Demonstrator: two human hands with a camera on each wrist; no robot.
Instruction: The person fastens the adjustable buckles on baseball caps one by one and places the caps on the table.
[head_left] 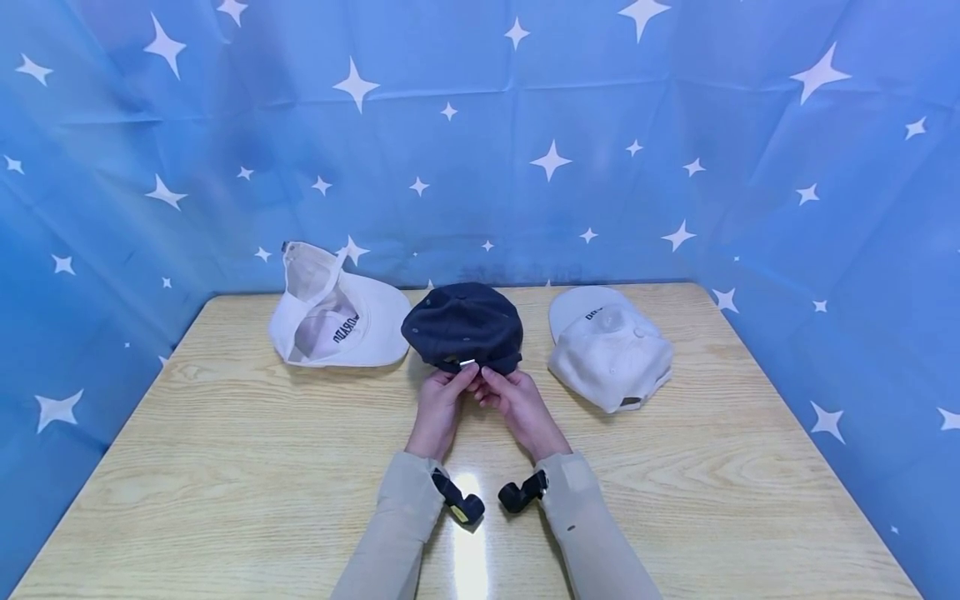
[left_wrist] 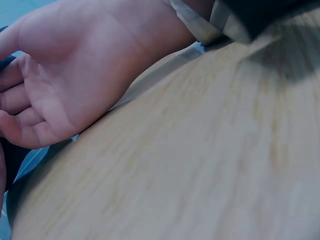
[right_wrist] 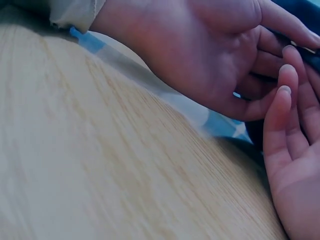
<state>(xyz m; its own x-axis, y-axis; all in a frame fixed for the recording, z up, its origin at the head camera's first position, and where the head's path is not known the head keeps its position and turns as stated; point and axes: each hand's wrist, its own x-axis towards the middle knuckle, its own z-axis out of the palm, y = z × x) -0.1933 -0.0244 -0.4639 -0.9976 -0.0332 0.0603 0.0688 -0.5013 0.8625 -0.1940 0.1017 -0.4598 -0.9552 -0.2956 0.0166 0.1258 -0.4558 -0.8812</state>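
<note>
A dark navy baseball cap [head_left: 463, 321] stands at the back middle of the table, crown up, its back strap facing me. Near that strap shows a small silver buckle [head_left: 468, 363]. My left hand [head_left: 441, 407] pinches the strap by the buckle, thumb on top. Just right of it, my right hand [head_left: 522, 408] pinches the strap too, thumb against the cap's lower edge. In the right wrist view, the left hand's fingertips [right_wrist: 284, 100] meet the curled fingers of the right hand [right_wrist: 210, 65]. The left wrist view mostly shows the left palm [left_wrist: 75, 65]; the strap is largely hidden there.
On the left a white cap [head_left: 382, 312] lies tipped, its inside and dark lettering visible. Another white cap [head_left: 611, 358] sits crown up on the right, brim toward the back. Behind the wooden table [head_left: 247, 467] hangs a blue curtain [head_left: 465, 200] with white stars.
</note>
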